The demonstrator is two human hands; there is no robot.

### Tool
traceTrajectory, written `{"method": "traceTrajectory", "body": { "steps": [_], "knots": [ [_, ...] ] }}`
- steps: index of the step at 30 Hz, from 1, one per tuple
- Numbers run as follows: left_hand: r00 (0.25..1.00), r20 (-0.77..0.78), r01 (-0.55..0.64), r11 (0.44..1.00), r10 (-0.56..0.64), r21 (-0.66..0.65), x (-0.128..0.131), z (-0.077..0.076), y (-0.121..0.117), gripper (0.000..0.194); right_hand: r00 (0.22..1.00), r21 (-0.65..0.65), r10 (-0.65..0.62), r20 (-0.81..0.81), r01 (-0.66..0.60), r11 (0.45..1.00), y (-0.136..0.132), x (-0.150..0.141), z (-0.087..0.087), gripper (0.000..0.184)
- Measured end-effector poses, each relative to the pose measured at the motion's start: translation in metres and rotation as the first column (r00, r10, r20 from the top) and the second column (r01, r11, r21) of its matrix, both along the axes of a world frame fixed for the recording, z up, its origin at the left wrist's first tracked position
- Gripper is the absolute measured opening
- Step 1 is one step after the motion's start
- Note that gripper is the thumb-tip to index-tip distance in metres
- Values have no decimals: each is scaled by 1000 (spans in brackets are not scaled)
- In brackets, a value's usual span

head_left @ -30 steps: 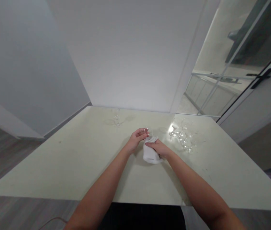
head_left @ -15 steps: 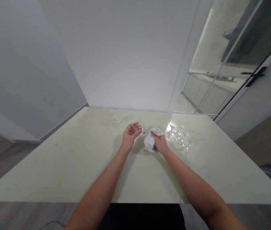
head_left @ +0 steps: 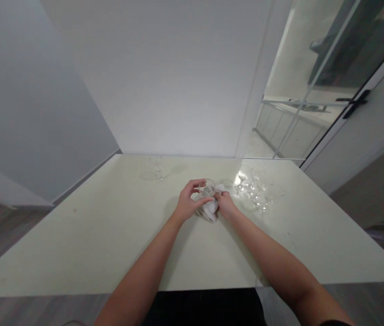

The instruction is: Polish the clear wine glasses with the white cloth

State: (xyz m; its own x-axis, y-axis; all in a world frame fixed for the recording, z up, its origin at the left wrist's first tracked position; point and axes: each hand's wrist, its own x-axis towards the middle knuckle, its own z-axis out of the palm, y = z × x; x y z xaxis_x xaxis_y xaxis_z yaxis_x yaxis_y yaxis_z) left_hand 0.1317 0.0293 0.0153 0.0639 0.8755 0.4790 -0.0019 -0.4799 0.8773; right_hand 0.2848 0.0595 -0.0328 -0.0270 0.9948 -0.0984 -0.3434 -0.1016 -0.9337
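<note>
A clear wine glass [head_left: 208, 186] is between my hands, its bowl tilted toward me so the round rim shows. My left hand [head_left: 192, 199] is curled round the bowl from the left, thumb in front and fingers behind. My right hand [head_left: 225, 202] grips a white cloth [head_left: 209, 210] that is bunched under and beside the glass. The cloth and fingers hide the glass's stem and foot.
One stemmed glass [head_left: 157, 167] stands at the back left of the pale table [head_left: 93, 235]. Several more clear glasses [head_left: 256, 190] cluster to the right of my right hand. A white wall backs the table, with a glass-paned door [head_left: 300, 106] at the right.
The glass has tipped so its rim faces me, and my left hand has closed in around it. My right hand has brought the cloth beneath the glass.
</note>
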Motion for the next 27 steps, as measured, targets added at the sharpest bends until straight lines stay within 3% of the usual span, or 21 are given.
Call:
{"method": "traceTrajectory", "body": {
  "steps": [7, 9, 11, 13, 16, 18, 20, 22, 24, 27],
  "knots": [
    [992, 42, -122, 992, 121, 38, -9, 3, 0, 62, 960, 102, -36, 278, 8, 995, 4, 4, -4, 35],
    [984, 60, -172, 984, 169, 51, -14, 4, 2, 62, 953, 76, 48, 300, -74, 994, 0, 5, -1, 34],
    [969, 102, -233, 970, 226, 65, -15, 7, 4, 63, 924, 11, 219, 313, -235, 972, -7, 7, 3, 32],
    [946, 158, -293, 955, 282, 52, -12, 11, 7, 64, 837, -75, 442, 323, -443, 894, -15, 9, 8, 31],
    [953, 154, -262, 965, 260, -4, 5, 20, 9, 63, 640, -125, 688, 343, -694, 709, -25, 10, 14, 30],
    [989, 65, -125, 990, 130, -63, 23, 24, 11, 61, 469, -117, 775, 424, -820, 561, -30, 8, 19, 30],
    [998, -45, 43, 987, -51, -154, 45, 26, 13, 59, 336, -98, 768, 545, -884, 457, -32, 6, 23, 30],
    [976, -118, 150, 960, -182, -236, 69, 24, 16, 58, 316, -48, 699, 641, -893, 447, -33, 5, 27, 31],
    [964, -143, 183, 947, -226, -264, 90, 20, 20, 56, 340, -15, 662, 669, -883, 469, -34, 6, 28, 34],
    [958, -175, 180, 949, -229, -258, 113, 15, 26, 55, 236, -102, 720, 653, -914, 392, -33, 7, 24, 43]
  ]
}}
